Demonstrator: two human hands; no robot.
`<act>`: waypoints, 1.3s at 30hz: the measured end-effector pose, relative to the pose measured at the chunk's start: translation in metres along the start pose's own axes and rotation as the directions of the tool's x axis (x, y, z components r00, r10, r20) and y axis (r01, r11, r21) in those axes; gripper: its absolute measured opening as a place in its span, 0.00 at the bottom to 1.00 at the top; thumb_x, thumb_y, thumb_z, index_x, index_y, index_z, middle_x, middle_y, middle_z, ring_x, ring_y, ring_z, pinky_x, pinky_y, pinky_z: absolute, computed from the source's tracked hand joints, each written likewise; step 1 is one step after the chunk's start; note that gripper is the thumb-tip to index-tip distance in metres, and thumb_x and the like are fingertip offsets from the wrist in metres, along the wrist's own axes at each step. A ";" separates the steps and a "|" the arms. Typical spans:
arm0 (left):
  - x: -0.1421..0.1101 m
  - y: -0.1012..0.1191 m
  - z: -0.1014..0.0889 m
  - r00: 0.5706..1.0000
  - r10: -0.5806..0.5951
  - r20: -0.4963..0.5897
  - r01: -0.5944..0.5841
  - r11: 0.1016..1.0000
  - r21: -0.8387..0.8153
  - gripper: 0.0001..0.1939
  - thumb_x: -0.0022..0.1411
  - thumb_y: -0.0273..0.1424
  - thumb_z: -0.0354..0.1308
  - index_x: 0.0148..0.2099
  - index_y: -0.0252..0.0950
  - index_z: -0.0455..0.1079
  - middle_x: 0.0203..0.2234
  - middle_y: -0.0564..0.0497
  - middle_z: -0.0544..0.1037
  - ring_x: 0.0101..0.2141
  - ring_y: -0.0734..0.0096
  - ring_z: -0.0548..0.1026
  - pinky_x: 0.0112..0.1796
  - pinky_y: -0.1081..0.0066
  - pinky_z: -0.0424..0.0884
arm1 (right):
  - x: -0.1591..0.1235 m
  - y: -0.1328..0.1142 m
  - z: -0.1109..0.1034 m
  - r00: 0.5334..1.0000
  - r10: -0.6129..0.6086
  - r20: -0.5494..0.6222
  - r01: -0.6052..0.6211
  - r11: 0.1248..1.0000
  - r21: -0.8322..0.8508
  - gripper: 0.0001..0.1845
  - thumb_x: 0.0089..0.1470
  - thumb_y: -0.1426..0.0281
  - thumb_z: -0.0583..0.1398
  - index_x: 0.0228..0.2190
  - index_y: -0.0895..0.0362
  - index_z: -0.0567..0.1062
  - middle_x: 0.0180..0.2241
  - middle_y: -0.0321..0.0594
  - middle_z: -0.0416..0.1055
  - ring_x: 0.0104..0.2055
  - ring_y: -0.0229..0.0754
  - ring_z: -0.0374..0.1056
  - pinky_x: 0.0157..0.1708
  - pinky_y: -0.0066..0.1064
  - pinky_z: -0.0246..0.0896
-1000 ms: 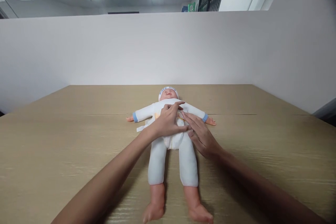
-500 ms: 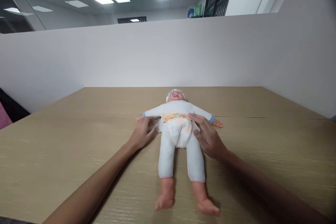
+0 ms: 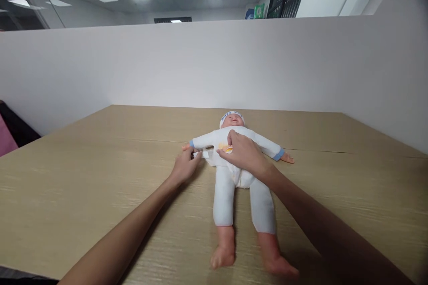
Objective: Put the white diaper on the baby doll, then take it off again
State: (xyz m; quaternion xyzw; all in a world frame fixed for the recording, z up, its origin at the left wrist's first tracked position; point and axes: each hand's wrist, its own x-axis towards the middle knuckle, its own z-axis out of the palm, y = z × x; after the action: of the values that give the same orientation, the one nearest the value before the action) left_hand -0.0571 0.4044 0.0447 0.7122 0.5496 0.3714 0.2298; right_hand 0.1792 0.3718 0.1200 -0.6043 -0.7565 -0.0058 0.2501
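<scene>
Left hand [image 3: 185,165], beside the doll [image 3: 224,200], pinches the diaper [image 3: 243,179] tab [image 3: 203,154] between nearly closed fingers; the right hand [image 3: 246,154] curls half open over the doll's belly. The doll lies face-up on the tabletop [image 3: 133,164], before a white partition [image 3: 214,62].

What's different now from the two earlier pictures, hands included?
The left hand has left the doll's belly, gone out to the person's left, and now has the diaper's white side tab at its fingertips. The right hand has moved left, from the diaper's right side to over its front. The doll still lies face up, arms spread, on the table.
</scene>
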 end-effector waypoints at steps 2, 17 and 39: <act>0.002 0.003 0.004 1.000 0.001 -0.002 -0.001 0.993 -0.118 0.16 0.69 0.46 0.54 0.35 0.40 0.68 0.27 0.53 0.74 0.31 0.62 0.71 0.36 0.66 0.64 | -0.001 0.000 0.004 1.000 -0.014 -0.026 0.013 1.000 -0.027 0.14 0.59 0.59 0.66 0.34 0.50 0.67 0.36 0.44 0.78 0.37 0.52 0.72 0.30 0.37 0.51; 0.011 0.018 0.007 1.000 -0.005 0.010 0.009 0.894 -0.448 0.17 0.66 0.47 0.60 0.33 0.39 0.67 0.25 0.55 0.67 0.28 0.69 0.64 0.33 0.68 0.61 | 0.017 0.008 -0.008 0.713 -0.673 0.195 0.628 0.738 0.248 0.12 0.72 0.63 0.58 0.39 0.51 0.79 0.42 0.40 0.81 0.50 0.50 0.73 0.57 0.44 0.60; 0.018 0.077 0.028 0.989 0.111 0.100 -0.059 0.906 -0.419 0.15 0.66 0.44 0.58 0.34 0.39 0.65 0.25 0.56 0.68 0.29 0.69 0.65 0.33 0.68 0.60 | -0.011 0.017 -0.009 0.990 -0.144 -0.006 0.142 0.966 0.216 0.17 0.61 0.64 0.65 0.28 0.51 0.63 0.32 0.33 0.70 0.37 0.43 0.66 0.34 0.32 0.50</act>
State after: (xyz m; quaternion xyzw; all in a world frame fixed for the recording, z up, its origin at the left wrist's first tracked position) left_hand 0.0142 0.4016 0.0893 0.6918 0.4115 0.4453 0.3923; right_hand 0.1992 0.3637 0.1187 -0.5176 -0.7953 0.0613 0.3095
